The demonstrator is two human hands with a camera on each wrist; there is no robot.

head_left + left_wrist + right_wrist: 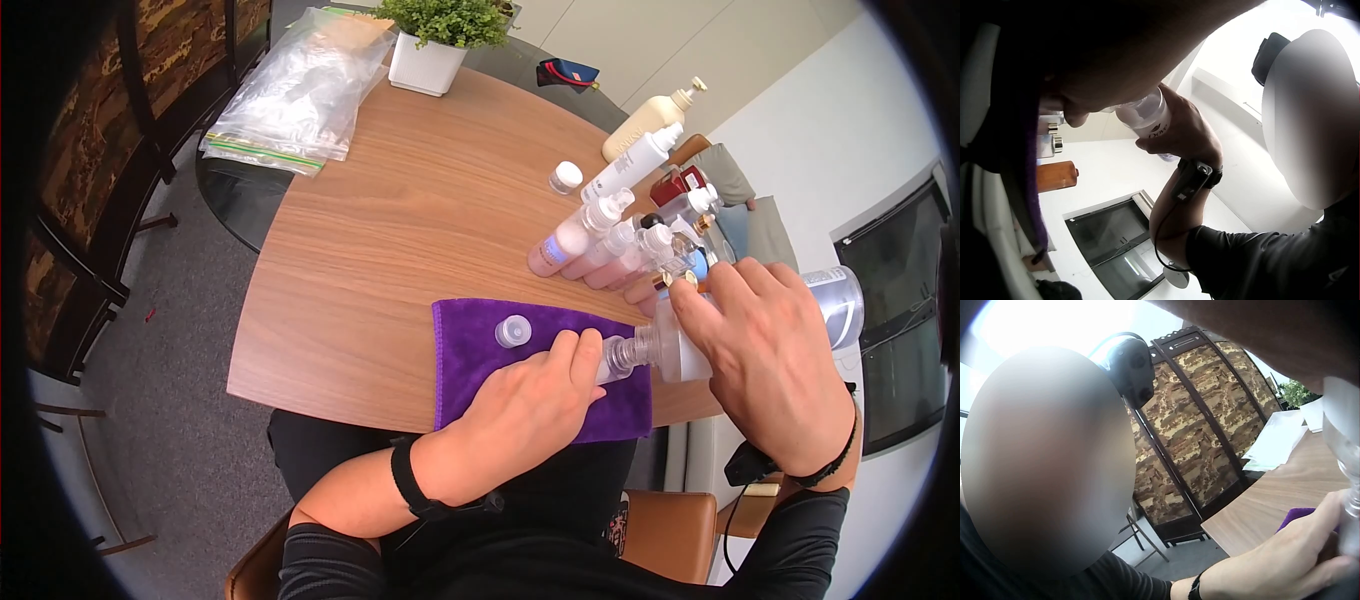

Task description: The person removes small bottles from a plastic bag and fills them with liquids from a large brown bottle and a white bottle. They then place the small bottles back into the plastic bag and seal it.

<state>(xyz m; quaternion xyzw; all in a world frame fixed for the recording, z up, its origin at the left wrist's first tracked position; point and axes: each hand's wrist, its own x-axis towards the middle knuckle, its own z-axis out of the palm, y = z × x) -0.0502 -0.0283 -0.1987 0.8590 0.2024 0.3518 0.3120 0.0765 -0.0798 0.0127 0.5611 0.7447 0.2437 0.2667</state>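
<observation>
My right hand (770, 350) grips a large clear bottle (838, 303) tipped on its side, its neck pointing left. In the left wrist view, "Dove" is printed on this bottle (1150, 122). My left hand (530, 395) holds a small clear bottle (612, 362) low over the purple towel (465, 375), mostly hidden by the fingers. The two bottle mouths meet end to end. On the towel, left of that hand, a small translucent cap (513, 331) lies by itself. The right wrist view shows the left hand (1291, 556) beneath the bottle neck.
Pink-filled bottles (560, 250) crowd the table's right side, beside a white spray bottle (635, 165) and a cream pump bottle (645, 125). A small white-lidded jar (566, 177) stands near them. Plastic zip bags (300, 90) and a potted plant (425, 65) occupy the far left.
</observation>
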